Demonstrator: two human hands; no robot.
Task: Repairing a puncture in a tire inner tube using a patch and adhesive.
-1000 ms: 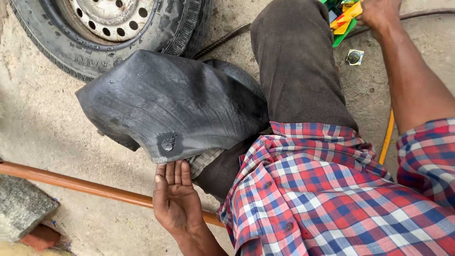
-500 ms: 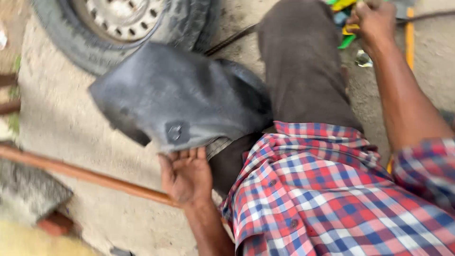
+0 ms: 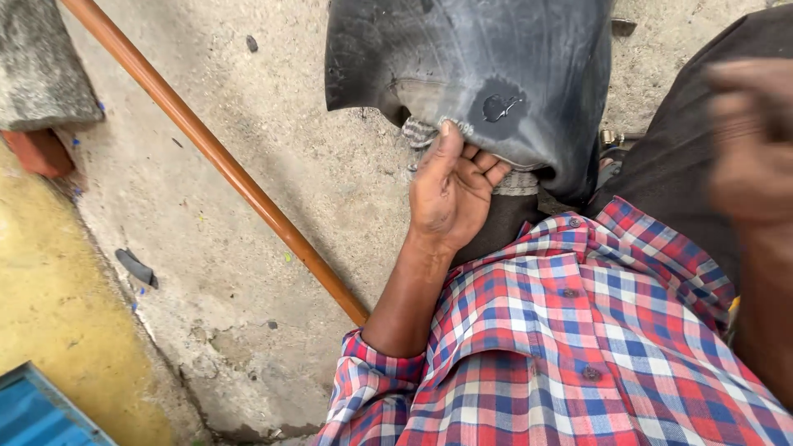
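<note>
Fingers of the left hand (image 3: 450,194) curl under the black rubber inner tube (image 3: 496,58); the blurred right hand's (image 3: 747,136) grip is unclear. An orange pipe (image 3: 215,153) crosses the concrete floor (image 3: 273,99) nearby.

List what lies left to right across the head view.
Grey stone block → copper-coloured pipe → left hand gripping the black inner tube → blurred right hand.

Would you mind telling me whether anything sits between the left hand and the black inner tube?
Nothing visible does: the left hand already touches the lower edge of the black inner tube, fingertips beside its round patch.
</note>
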